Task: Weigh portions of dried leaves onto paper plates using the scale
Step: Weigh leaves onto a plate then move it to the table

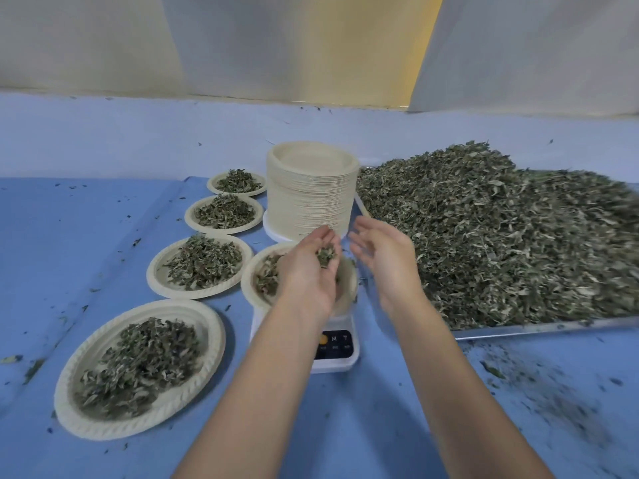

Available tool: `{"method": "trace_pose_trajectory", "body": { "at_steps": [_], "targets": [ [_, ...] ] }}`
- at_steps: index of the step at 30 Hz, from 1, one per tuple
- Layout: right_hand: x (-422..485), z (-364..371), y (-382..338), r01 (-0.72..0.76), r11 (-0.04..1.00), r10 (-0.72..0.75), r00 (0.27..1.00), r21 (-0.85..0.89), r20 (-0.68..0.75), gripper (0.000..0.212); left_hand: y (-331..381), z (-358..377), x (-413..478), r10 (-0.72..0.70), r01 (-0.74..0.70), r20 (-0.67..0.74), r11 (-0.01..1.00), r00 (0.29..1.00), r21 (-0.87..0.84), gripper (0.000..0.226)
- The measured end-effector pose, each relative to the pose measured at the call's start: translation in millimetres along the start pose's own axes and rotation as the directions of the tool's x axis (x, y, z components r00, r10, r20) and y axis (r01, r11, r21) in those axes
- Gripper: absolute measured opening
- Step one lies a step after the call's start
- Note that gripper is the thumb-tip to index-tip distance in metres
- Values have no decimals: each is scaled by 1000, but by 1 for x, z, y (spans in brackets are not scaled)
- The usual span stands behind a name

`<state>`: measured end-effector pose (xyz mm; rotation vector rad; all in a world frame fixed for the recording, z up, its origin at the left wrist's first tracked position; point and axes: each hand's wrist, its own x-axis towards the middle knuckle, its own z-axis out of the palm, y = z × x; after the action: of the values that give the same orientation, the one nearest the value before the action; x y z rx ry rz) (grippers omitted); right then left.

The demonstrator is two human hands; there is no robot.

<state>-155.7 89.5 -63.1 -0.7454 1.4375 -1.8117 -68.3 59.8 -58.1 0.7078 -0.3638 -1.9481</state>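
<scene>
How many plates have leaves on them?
5. Four curve along the cloth: farthest plate, second plate, third plate, nearest plate. The fifth plate sits on the scale, partly under the left hand. The plate stack may hide more.

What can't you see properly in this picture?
All in the head view.
Reading on the scale: hidden behind the left forearm.
The plate on it: mostly covered by the left hand, which holds leaves.
The right hand: blurred by motion.
The tray: cut off by the right edge.
Labels on the buttons: too small and blurry.
</scene>
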Motion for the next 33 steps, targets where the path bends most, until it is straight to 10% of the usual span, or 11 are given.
{"method": "trace_pose_trajectory", "body": {
  "at_steps": [5, 11, 27, 33],
  "targets": [
    [12, -38, -9, 100, 993, -117, 934, -67, -338, 32, -57, 50, -2, -207, 196, 60, 968, 976, 157, 29],
    [16, -62, 0, 86, 980, -151, 909, -180, -388, 28, -82, 70, 3, -403, 318, 249, 893, 881, 319, 57],
    [9, -25, 9, 180, 980, -193, 962, -84, -195, 31, -23, 28, -14, 15, -148, 315, 903, 949, 404, 27],
    [8, 5, 20, 137, 985, -152, 977, -106, -152, 26, 40, -20, -17, 373, -439, 235, 702, 897, 561, 28]
  ]
}}
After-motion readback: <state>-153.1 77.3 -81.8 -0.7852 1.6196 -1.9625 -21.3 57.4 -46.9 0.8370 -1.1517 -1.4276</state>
